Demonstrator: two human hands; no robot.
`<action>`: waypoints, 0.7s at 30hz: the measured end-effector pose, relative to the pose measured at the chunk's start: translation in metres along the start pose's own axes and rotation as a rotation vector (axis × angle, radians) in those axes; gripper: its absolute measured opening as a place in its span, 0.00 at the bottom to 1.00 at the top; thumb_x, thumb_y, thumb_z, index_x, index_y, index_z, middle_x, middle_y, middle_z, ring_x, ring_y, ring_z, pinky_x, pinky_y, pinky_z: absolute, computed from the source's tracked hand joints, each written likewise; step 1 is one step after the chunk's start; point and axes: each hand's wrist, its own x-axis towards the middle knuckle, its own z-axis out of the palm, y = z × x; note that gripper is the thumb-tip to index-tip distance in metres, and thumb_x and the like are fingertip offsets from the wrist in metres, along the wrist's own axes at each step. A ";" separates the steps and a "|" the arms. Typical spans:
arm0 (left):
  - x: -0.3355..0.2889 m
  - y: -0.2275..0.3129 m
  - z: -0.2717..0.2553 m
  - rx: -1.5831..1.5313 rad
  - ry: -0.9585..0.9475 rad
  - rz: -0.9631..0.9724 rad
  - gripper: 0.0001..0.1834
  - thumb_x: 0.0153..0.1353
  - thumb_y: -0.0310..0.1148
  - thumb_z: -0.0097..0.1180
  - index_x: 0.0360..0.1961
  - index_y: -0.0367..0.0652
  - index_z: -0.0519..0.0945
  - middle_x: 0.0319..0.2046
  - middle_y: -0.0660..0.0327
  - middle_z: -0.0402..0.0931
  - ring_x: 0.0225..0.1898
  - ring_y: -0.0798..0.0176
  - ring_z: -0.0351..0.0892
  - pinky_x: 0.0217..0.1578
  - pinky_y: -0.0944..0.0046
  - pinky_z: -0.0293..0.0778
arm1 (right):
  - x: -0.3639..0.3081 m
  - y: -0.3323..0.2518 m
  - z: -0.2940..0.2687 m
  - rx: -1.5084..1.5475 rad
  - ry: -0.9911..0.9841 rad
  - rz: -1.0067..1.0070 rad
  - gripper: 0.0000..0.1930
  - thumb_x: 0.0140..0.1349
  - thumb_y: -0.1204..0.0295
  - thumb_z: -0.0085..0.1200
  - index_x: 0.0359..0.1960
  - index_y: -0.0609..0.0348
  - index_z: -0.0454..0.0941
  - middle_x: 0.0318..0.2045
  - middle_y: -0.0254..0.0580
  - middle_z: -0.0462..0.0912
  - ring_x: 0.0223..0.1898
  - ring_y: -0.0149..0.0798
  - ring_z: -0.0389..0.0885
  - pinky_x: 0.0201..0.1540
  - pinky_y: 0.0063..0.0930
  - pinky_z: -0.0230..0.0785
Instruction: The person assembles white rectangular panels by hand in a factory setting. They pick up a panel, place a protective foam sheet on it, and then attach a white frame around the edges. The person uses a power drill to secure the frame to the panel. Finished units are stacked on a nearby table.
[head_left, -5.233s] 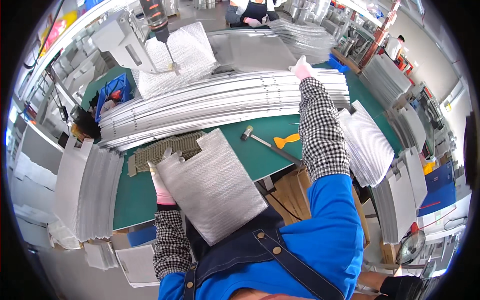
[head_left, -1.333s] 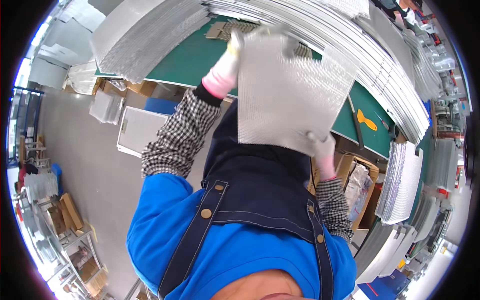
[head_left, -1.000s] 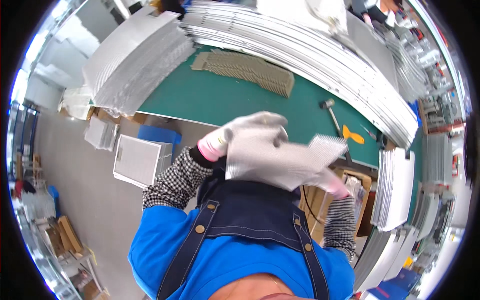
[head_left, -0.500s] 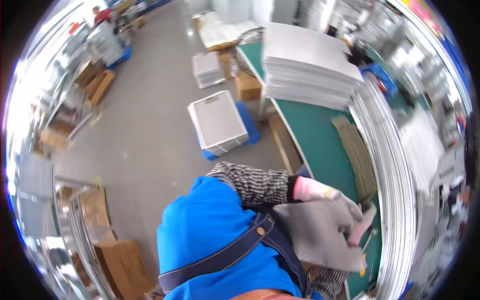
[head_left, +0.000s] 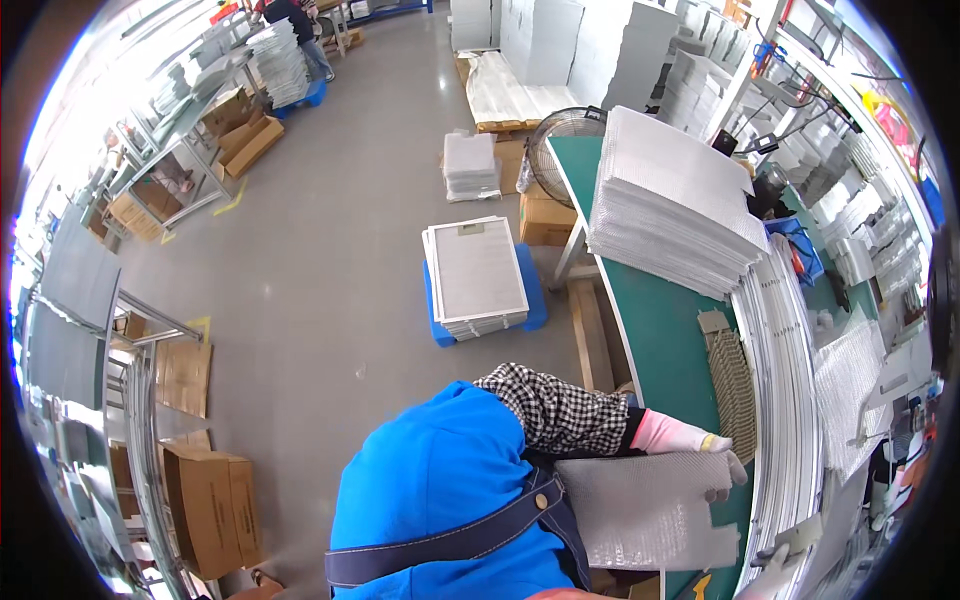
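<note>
A grey metal mesh sheet (head_left: 640,510) with notched corners lies in front of my body, over the near edge of the green-topped table (head_left: 660,320). My left hand (head_left: 735,462), in a pale glove with a pink cuff, is closed on the sheet's far right corner. Low at the right, my right hand (head_left: 772,578), also gloved and slightly blurred, reaches over the long silver frame strips (head_left: 785,400). At its fingertips is a small flat grey piece (head_left: 803,533). A yellow-handled tool (head_left: 702,585) lies on the table below the sheet.
A row of thin ribbed pieces (head_left: 732,385) lies beside the strips. A tall stack of mesh sheets (head_left: 665,200) stands at the table's far end, near a fan (head_left: 565,130). Framed filters (head_left: 480,275) sit on a blue pallet on the floor. Cardboard boxes (head_left: 205,510) stand left.
My right hand has left the mesh sheet and moved right and nearer, over the frame strips. My left hand still grips the sheet, which now lies flatter. The view has shifted.
</note>
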 end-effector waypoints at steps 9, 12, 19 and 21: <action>0.006 -0.006 0.003 0.088 0.048 0.009 0.61 0.61 0.75 0.46 0.75 0.30 0.50 0.58 0.40 0.72 0.53 0.50 0.79 0.53 0.52 0.79 | -0.035 -0.058 0.040 -0.069 -0.448 -0.017 0.16 0.71 0.75 0.41 0.56 0.69 0.65 0.31 0.50 0.78 0.23 0.39 0.84 0.18 0.26 0.76; 0.002 -0.002 0.007 0.070 0.010 0.021 0.60 0.62 0.76 0.42 0.75 0.30 0.50 0.60 0.38 0.70 0.55 0.47 0.78 0.55 0.49 0.78 | -0.017 -0.042 0.043 -0.182 -0.433 -0.146 0.15 0.70 0.76 0.43 0.56 0.69 0.69 0.34 0.50 0.79 0.16 0.38 0.79 0.15 0.28 0.72; 0.001 0.000 -0.008 0.036 0.055 0.024 0.58 0.63 0.75 0.39 0.73 0.28 0.55 0.59 0.38 0.71 0.54 0.46 0.79 0.55 0.48 0.79 | -0.024 -0.058 0.031 0.058 -0.481 -0.155 0.14 0.67 0.75 0.47 0.50 0.71 0.73 0.35 0.44 0.80 0.28 0.31 0.79 0.30 0.24 0.73; 0.000 -0.004 -0.016 -0.040 0.012 -0.001 0.55 0.65 0.73 0.39 0.71 0.27 0.59 0.59 0.37 0.72 0.54 0.47 0.80 0.55 0.48 0.79 | -0.034 -0.082 0.025 0.122 -0.624 0.028 0.14 0.66 0.76 0.43 0.49 0.71 0.72 0.33 0.46 0.79 0.24 0.32 0.82 0.26 0.25 0.75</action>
